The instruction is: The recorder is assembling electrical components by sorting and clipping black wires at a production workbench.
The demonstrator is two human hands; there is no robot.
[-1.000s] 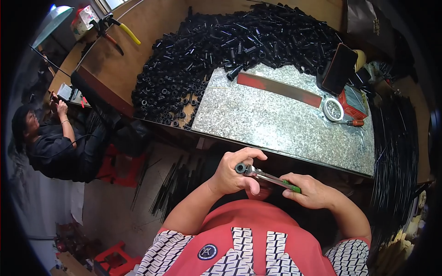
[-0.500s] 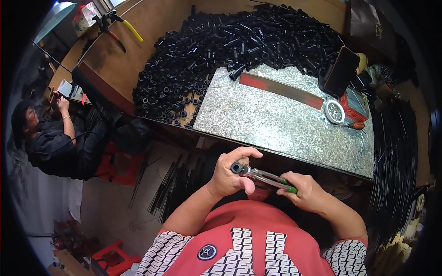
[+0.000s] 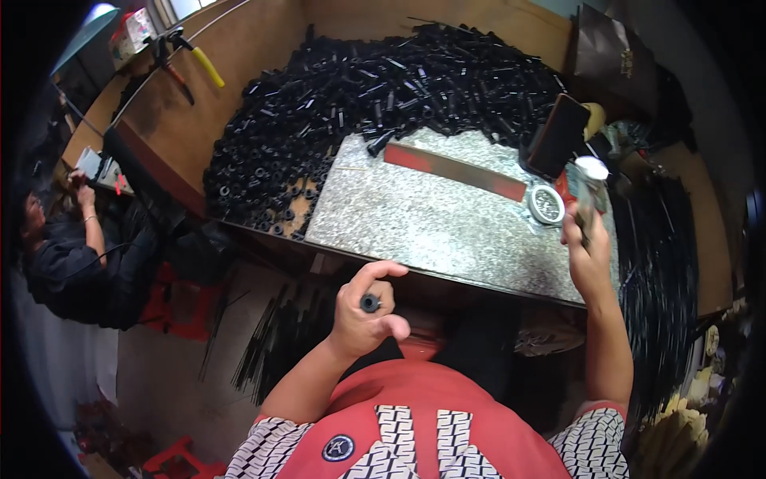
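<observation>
Head view: near side of a speckled slab (image 3: 447, 237), the left hand (image 3: 355, 319) curls around a black hollow part (image 3: 369, 303), thumb and forefinger spread; well to the right, the right hand (image 3: 589, 251) grips a blurred tool (image 3: 588, 203) beside a white-rimmed dish (image 3: 549, 220). A steady left grip, hole exposed, would likely serve best; the right should clear the dish.

Left of your right grip (image 3: 589, 259), you have open room over the near part of the tabletop (image 3: 415, 235). Farther in, the red-marked bar (image 3: 455, 172) lies across your way, the heap of black parts (image 3: 399, 88) behind it. The white-rimmed dish (image 3: 546, 204) blocks you just beside that grip.
</observation>
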